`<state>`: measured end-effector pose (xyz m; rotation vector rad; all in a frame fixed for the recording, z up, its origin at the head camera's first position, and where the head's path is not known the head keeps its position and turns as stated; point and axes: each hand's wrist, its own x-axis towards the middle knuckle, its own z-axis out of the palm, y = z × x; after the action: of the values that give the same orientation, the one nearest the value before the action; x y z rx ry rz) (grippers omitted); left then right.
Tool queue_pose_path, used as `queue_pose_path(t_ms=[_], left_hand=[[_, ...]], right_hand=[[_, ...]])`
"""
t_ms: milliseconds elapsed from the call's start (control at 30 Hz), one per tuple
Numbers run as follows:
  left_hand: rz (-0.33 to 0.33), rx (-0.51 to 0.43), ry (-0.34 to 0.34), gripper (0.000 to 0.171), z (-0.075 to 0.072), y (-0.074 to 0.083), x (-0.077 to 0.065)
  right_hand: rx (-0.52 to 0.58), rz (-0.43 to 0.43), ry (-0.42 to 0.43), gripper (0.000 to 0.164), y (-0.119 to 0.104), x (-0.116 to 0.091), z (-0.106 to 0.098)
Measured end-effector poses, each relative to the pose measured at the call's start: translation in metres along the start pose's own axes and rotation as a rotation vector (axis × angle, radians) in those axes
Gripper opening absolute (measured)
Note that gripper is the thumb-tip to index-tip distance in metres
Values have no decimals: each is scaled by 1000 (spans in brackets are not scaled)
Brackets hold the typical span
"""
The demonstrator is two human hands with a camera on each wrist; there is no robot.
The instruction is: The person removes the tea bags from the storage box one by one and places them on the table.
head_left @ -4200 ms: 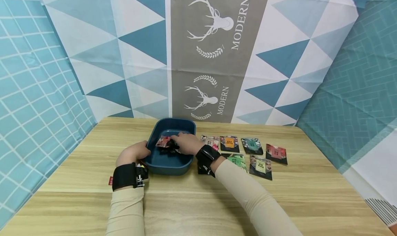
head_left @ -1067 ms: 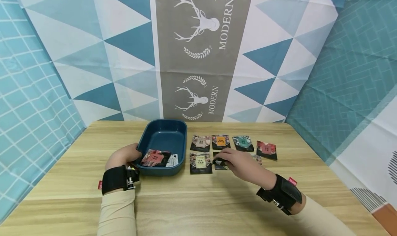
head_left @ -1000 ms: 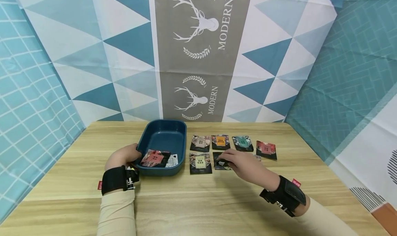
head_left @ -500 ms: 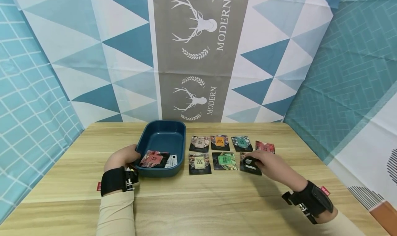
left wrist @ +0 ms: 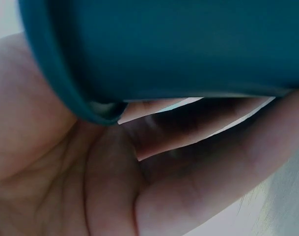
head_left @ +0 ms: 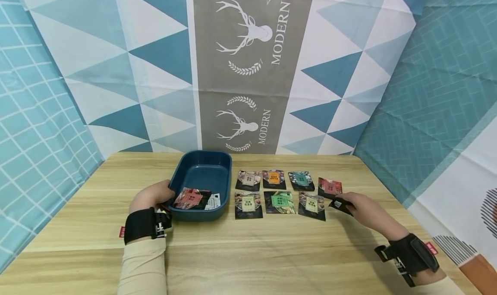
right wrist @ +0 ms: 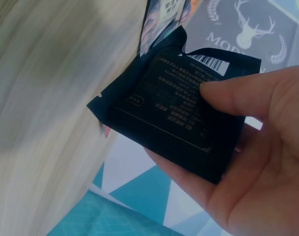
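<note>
In the head view my left hand [head_left: 154, 196] holds the left side of the blue bin [head_left: 226, 174]. The left wrist view shows its fingers [left wrist: 198, 196] curled along the underside of the bin's wall. Inside the bin lie a red-labelled packet [head_left: 190, 199] and a white-labelled packet [head_left: 212, 202]. My right hand [head_left: 366, 213] pinches a black packet [right wrist: 164, 98] between thumb and fingers, its printed back with a barcode showing in the right wrist view. It is over the table's right side, just in front of a red packet [head_left: 330, 187].
Flat packets lie in two rows right of the bin: beige [head_left: 248, 180], orange [head_left: 274, 179] and teal [head_left: 301, 180] behind; yellow [head_left: 248, 204], green [head_left: 280, 202] and another yellow packet [head_left: 312, 205] in front. A patterned cloth [head_left: 248, 79] hangs at the wooden table's [head_left: 240, 247] back edge.
My right hand was in the bin first, then went right over the front row with the black packet, uncovering the green and right-hand yellow packets. My left hand stays on the bin.
</note>
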<state>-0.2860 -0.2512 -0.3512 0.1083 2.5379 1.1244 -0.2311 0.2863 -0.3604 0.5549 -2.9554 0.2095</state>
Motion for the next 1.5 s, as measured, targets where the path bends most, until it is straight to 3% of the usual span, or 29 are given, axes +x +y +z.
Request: queue_pose_path(t_ms=[367, 567, 700, 967, 1500], left_hand=[[-34, 20, -4, 40, -2, -2, 1], [-12, -26, -18, 43, -2, -2, 0], [-6, 14, -15, 42, -4, 0, 0], [-27, 46, -18, 44, -3, 1, 0], [-28, 3, -24, 42, -4, -2, 3]], right_hand=[[-39, -56, 25, 38, 9, -5, 15], [-10, -12, -54, 38, 8, -6, 19], [34, -13, -114, 36, 6, -5, 17], [132, 85, -233, 53, 4, -9, 14], [64, 75, -213, 57, 4, -7, 21]])
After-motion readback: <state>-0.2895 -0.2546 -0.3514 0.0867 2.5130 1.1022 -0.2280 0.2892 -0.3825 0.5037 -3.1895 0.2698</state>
